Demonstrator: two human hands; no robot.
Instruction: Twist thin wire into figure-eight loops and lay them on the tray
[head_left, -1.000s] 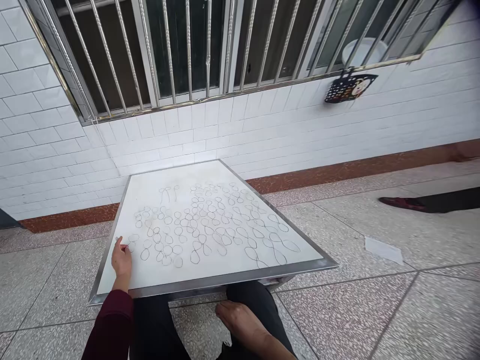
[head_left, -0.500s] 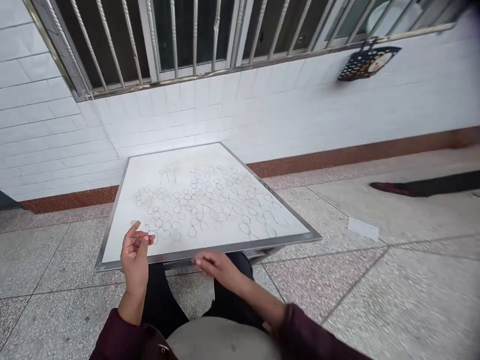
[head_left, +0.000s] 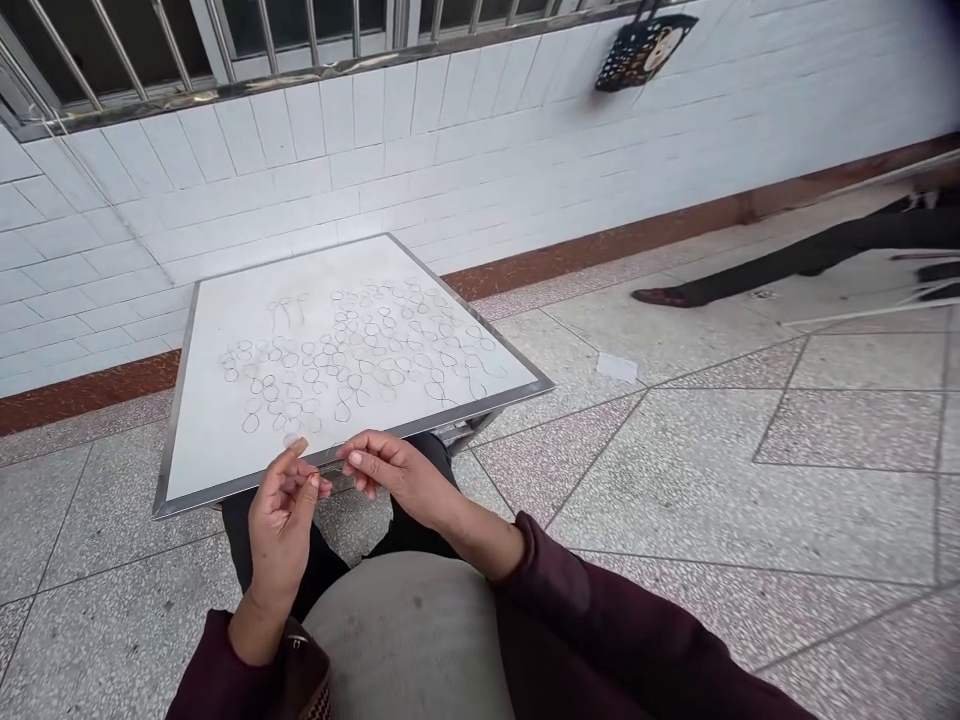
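My left hand (head_left: 283,520) is raised over the near left edge of the white board table (head_left: 214,440), thumb and forefinger pinched together. Whatever sits in that pinch is too fine to make out. Close by on the right, my right hand (head_left: 397,475) also has its thumb and forefinger pressed together at the table's near edge; what they hold is not visible. A small gap separates the two sets of fingertips. Across the white surface lie several thin dark thread-like loops (head_left: 343,411), many twisted into figure-eights. A few paler strands (head_left: 289,310) lie towards the back.
The table has a grey metal rim and stands close to a white tiled wall (head_left: 300,190) below a barred window. A dark patterned bag (head_left: 645,52) hangs there. On the floor at right are a white paper piece (head_left: 616,367) and another person's outstretched leg (head_left: 765,265).
My right hand has moved left and up, close to my left fingertips. The view has turned right and down, showing more of the other person's leg.
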